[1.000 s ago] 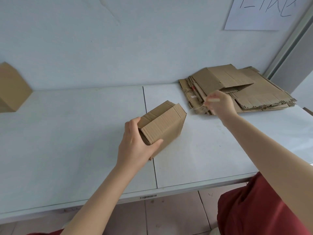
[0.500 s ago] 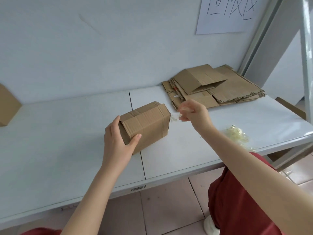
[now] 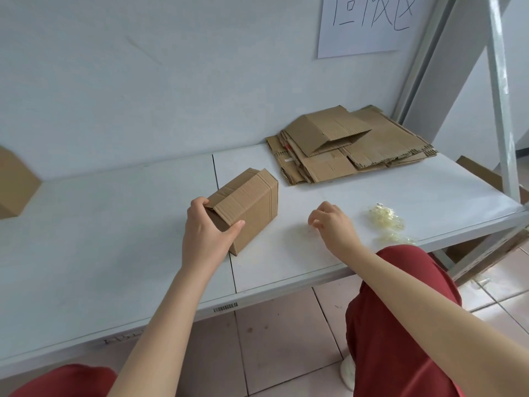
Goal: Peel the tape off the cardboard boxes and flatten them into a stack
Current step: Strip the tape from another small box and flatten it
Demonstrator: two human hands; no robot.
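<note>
Two boxes are unflattened: near box (image 3: 252,202), grasped by left grip (image 3: 207,239); spare box (image 3: 14,184), well left of it. Flat stack (image 3: 372,144) lies beyond right grip (image 3: 332,224), whose hold is indeterminate.

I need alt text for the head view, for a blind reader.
A person's left hand grips a small brown cardboard box on a white table; the right hand, fingers curled, is beside it. A stack of flattened brown cardboard lies behind, a pile of crumpled clear tape to the right.
</note>
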